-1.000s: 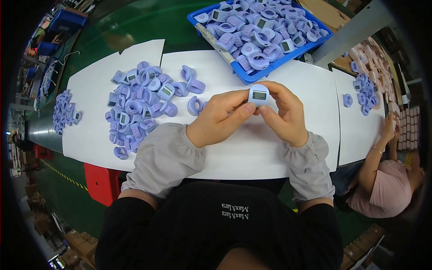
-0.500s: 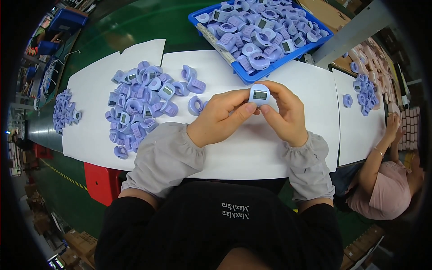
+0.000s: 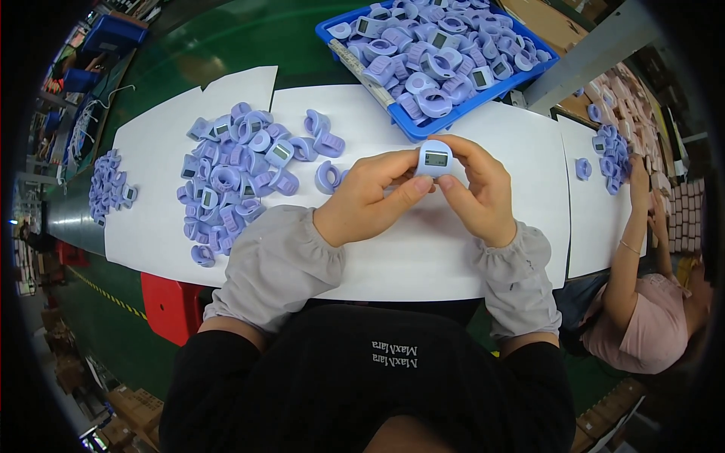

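Between both hands, over the white tabletop [image 3: 438, 257], is a lavender ring-shaped device [image 3: 435, 159] with a small grey display facing up. My left hand [image 3: 381, 192] pinches its left side, thumb at the lower edge. On its right side my right hand [image 3: 479, 189] is closed too, with the index finger behind the top and the thumb below. Left of my left hand lies a heap of similar lavender devices [image 3: 225, 178], some showing their displays. One loose curled device [image 3: 327, 177] sits close to my left wrist, and part of another is hidden behind that hand.
A blue tray [image 3: 404, 124] full of similar devices stands at the far side, next to a grey post [image 3: 581, 60]. Smaller piles lie at the far left [image 3: 108, 185] and right [image 3: 615, 158]. At the right a co-worker [image 3: 649, 309] sits; a red stool [image 3: 172, 308] is lower left.
My hands and the device hold nearly the same place; my left thumb has shifted slightly at its lower edge. The co-worker's hand has reached forward to the pile on the right.
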### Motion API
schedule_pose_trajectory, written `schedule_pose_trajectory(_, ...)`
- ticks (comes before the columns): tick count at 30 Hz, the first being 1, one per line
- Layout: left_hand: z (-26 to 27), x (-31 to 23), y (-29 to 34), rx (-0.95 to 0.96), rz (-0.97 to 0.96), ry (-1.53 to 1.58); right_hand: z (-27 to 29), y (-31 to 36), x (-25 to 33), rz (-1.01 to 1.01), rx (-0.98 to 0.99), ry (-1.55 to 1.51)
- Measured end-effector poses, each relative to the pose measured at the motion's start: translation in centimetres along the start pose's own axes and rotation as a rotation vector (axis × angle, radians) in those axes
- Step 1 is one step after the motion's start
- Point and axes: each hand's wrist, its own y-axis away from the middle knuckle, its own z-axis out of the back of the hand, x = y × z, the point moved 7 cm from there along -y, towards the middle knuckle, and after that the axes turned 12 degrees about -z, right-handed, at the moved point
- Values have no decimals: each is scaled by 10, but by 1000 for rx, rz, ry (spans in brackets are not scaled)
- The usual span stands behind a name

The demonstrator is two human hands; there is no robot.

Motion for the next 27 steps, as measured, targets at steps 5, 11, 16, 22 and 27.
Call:
schedule_pose_trajectory(5, 0, 0, 0, 3, -12, -8, 0, 1, 0, 7, -8, 30)
schedule_pose_trajectory(11, 0, 0, 0, 11, 3, -27, 1, 1, -2, -1, 4, 22)
schedule_pose_trajectory(16, 1, 3, 1, -14, 24, 12, -2, 0, 0, -4, 21, 17)
schedule_pose_trajectory(22, 1, -7, -3, 0, 63, -41, -2, 0, 0, -2, 32, 5)
schedule_pose_trajectory(27, 10, 4, 2, -169, 27, -12, -4, -1, 0, 7, 39, -25)
